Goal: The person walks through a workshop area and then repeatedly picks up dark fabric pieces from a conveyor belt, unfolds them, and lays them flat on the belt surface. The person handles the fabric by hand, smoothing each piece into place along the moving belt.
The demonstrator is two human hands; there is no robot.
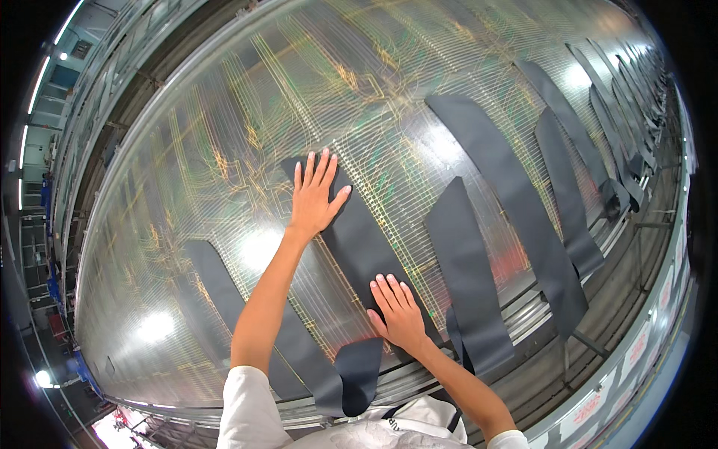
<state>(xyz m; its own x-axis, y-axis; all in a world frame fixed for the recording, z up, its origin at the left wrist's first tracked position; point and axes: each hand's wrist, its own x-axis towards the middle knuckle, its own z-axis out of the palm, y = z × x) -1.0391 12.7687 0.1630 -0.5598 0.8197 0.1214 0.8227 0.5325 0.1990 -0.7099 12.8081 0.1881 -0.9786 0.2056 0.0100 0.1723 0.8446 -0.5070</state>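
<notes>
A long strip of dark grey sheet material [364, 236] lies on a glossy tabletop [269, 101] covered with a dense pattern of yellow, green and pale lines. My left hand [317, 196] rests flat near the strip's far end, fingers spread. Nearer my body, my right hand [398, 314] lies palm down on the same strip, its fingers slightly apart. Neither hand grips anything. To the left lies another dark strip [291, 337], whose near end [357, 376] curls up at the table's edge. On the right, a shorter strip with a pointed end [463, 269] hangs over that edge.
Farther right lie a longer dark strip [505, 163], a narrower one [566, 191] and several more along the table. Metal rails [527, 320] follow the near edge. Beyond them runs a ledge [622, 370] bearing red-printed sheets. Steel framework [112, 129] stands past the far edge.
</notes>
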